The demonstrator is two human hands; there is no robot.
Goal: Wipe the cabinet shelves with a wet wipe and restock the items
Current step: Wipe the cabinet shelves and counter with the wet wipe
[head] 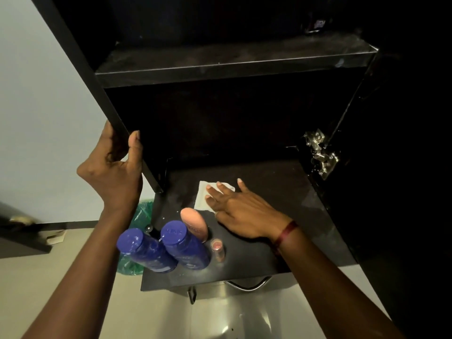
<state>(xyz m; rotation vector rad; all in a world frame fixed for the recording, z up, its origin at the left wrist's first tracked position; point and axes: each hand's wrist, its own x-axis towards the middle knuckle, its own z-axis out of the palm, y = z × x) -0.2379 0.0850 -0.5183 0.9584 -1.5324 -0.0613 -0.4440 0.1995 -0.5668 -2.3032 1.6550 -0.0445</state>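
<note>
Now, cabinet [80,69]: black, flat-panelled, faintly glossy, its door open at the right.
Upper shelf [220,67]: a straight-edged dark board with pale dusty smears.
Lower shelf [281,192]: a smooth black surface with dull streaks and small pale droplets near the front.
Left hand [112,172]: fingers and thumb curled round the front edge of the cabinet's left side panel.
Right hand [242,211]: palm down, fingers straight and slightly spread, pressing the wet wipe.
Wet wipe [201,194]: a thin white square, flat on the lower shelf, partly under the fingertips.
Blue bottles [146,253]: two, shiny plastic with round caps, upright at the shelf's front left.
Peach bottle [194,221]: a smooth oval, just behind them.
Hinge [320,155]: bright metal, on the right wall.
Small tube [217,248]: pinkish, cylindrical, beside the right blue bottle.
</note>
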